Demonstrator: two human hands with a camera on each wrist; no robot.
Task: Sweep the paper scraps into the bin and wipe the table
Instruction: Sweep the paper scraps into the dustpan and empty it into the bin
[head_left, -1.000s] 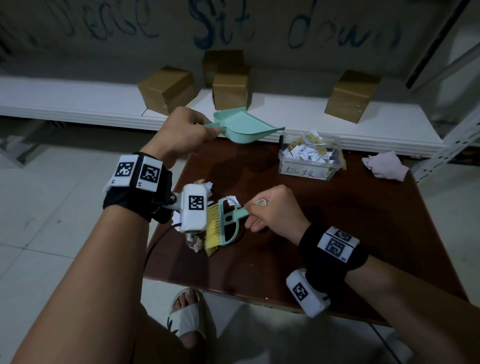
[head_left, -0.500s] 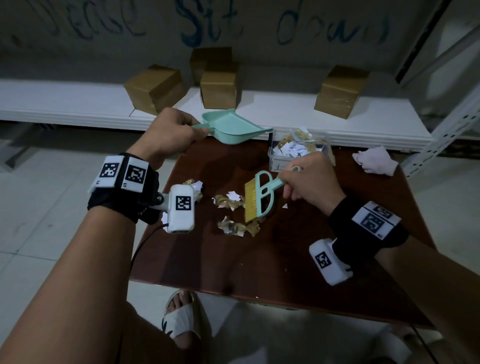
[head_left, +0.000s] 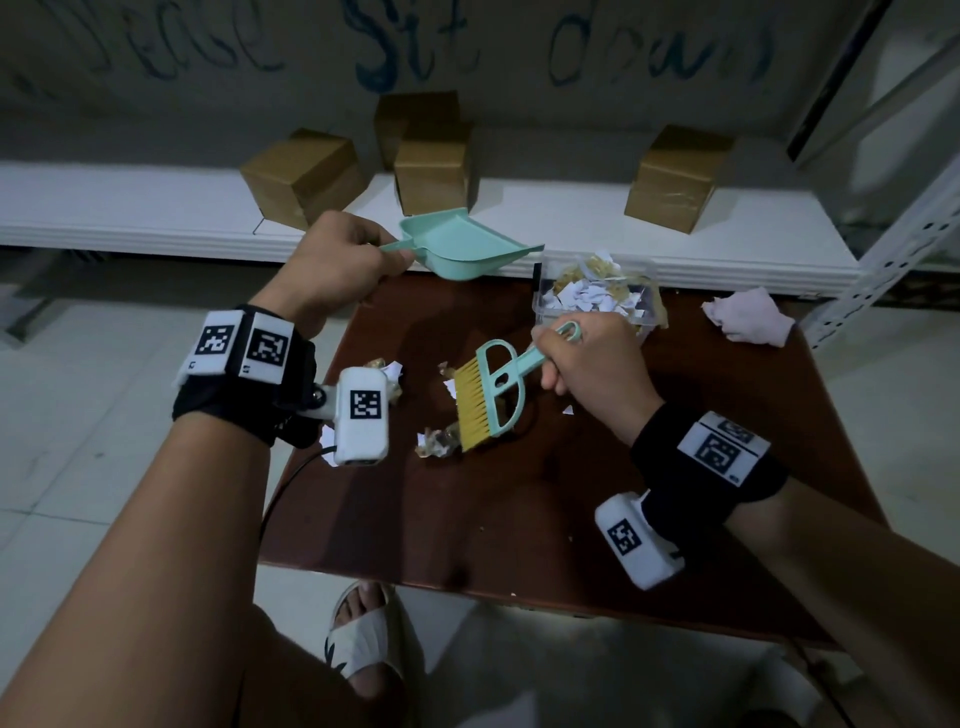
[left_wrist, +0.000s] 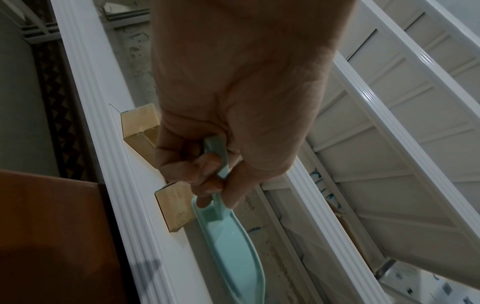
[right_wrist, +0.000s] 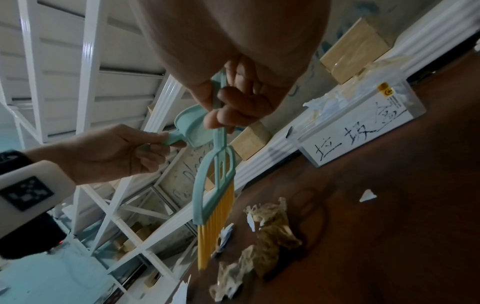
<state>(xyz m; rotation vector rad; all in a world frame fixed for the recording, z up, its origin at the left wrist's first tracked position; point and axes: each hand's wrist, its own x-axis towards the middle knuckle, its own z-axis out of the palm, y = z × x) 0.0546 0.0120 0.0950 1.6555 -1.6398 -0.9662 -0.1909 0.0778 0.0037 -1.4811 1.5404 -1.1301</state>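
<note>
My left hand (head_left: 337, 265) grips the handle of a mint dustpan (head_left: 462, 244) and holds it in the air over the table's far left edge; the left wrist view shows my left hand (left_wrist: 207, 181) curled round the dustpan (left_wrist: 228, 242) handle. My right hand (head_left: 587, 369) grips the handle of a mint brush (head_left: 488, 395) with yellow bristles. The brush (right_wrist: 215, 197) hangs just above crumpled paper scraps (head_left: 436, 441) on the brown table (head_left: 519, 519). More scraps (right_wrist: 270, 226) lie beside the bristles. A clear bin (head_left: 597, 296), holding paper scraps, stands behind my right hand.
A pink-white cloth (head_left: 748, 317) lies at the table's far right corner. Cardboard boxes (head_left: 431, 166) sit on the white shelf (head_left: 519, 218) behind the table. A white metal rack upright (head_left: 893, 249) stands to the right. A sandalled foot (head_left: 363, 639) shows under the near edge.
My right hand has carried the brush from the left side of the scrap pile to its right, towards the bin, uncovering the scraps. The left hand keeps the dustpan raised in about the same place.
</note>
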